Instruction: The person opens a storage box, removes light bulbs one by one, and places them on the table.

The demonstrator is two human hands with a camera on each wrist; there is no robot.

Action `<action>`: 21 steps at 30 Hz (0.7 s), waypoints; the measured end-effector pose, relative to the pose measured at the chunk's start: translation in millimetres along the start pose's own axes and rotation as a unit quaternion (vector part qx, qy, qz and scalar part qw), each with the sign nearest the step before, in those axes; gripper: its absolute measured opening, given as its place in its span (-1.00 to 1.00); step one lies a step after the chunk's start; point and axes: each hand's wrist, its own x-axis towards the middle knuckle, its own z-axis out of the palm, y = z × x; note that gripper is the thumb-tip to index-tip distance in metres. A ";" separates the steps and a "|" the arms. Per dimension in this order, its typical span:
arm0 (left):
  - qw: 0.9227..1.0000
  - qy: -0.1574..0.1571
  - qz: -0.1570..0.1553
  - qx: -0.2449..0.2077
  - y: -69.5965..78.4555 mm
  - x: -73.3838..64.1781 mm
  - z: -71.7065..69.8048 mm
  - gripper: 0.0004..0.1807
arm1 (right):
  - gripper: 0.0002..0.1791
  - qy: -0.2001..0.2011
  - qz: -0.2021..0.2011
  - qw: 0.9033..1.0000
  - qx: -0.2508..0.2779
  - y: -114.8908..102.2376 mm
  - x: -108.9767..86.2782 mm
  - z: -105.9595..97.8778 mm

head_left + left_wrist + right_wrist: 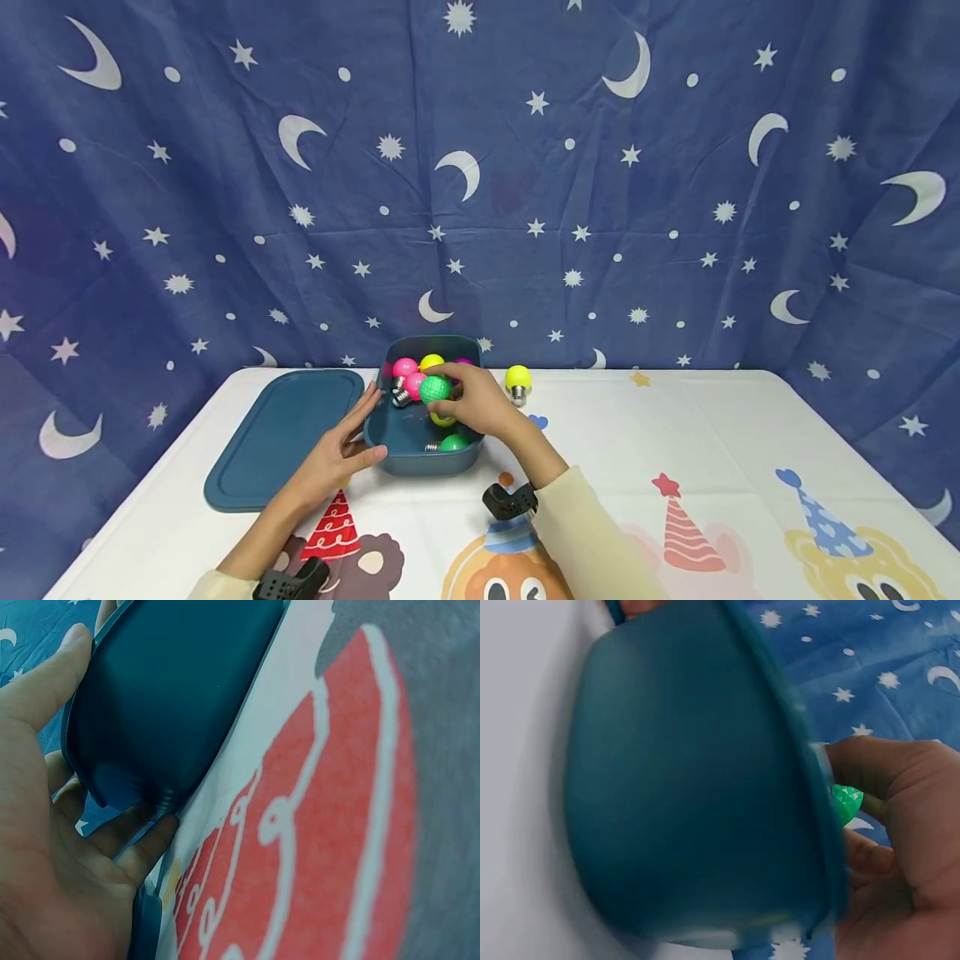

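- While both hands work at the blue bin (431,465), a flat blue panel (285,442) (lid or shallow tray, can't tell) lies toward the table's (600,450) left edge.
- Left hand (337,454): fingers and thumb spread apart, touching the bin's outside by its left edge and near left corner. Not clamped on anything.
- Pink bulbs (406,369): inside, toward the bin's far left corner.
- Green globe (435,389): key item. Sits slightly right of the bin's middle, at the right hand's fingertips, left of that palm. Right hand is nearer. Long axis: can't tell, no base end visible.
- Right hand (476,404): thumb and fingers pinched on the green globe, coming in over the bin's right edge.
- Second green bulb (453,443): near right corner inside, long axis along the near edge, base pointing left.
- Yellow bulb (517,379): outside, right of the bin, by the table's far edge, base toward the near edge.
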 end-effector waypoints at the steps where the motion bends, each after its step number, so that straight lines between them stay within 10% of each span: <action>1: 1.000 0.000 0.000 0.000 0.1 0.2 0.3 -0.16 | -0.46 0.007 0.008 1.000 0.011 0.3 -1.6 -2.2; 21: 1.000 0.005 -0.003 0.016 -1.2 1.0 1.9 -0.15 | -0.39 0.140 0.101 0.975 0.139 25.4 -21.7 -68.9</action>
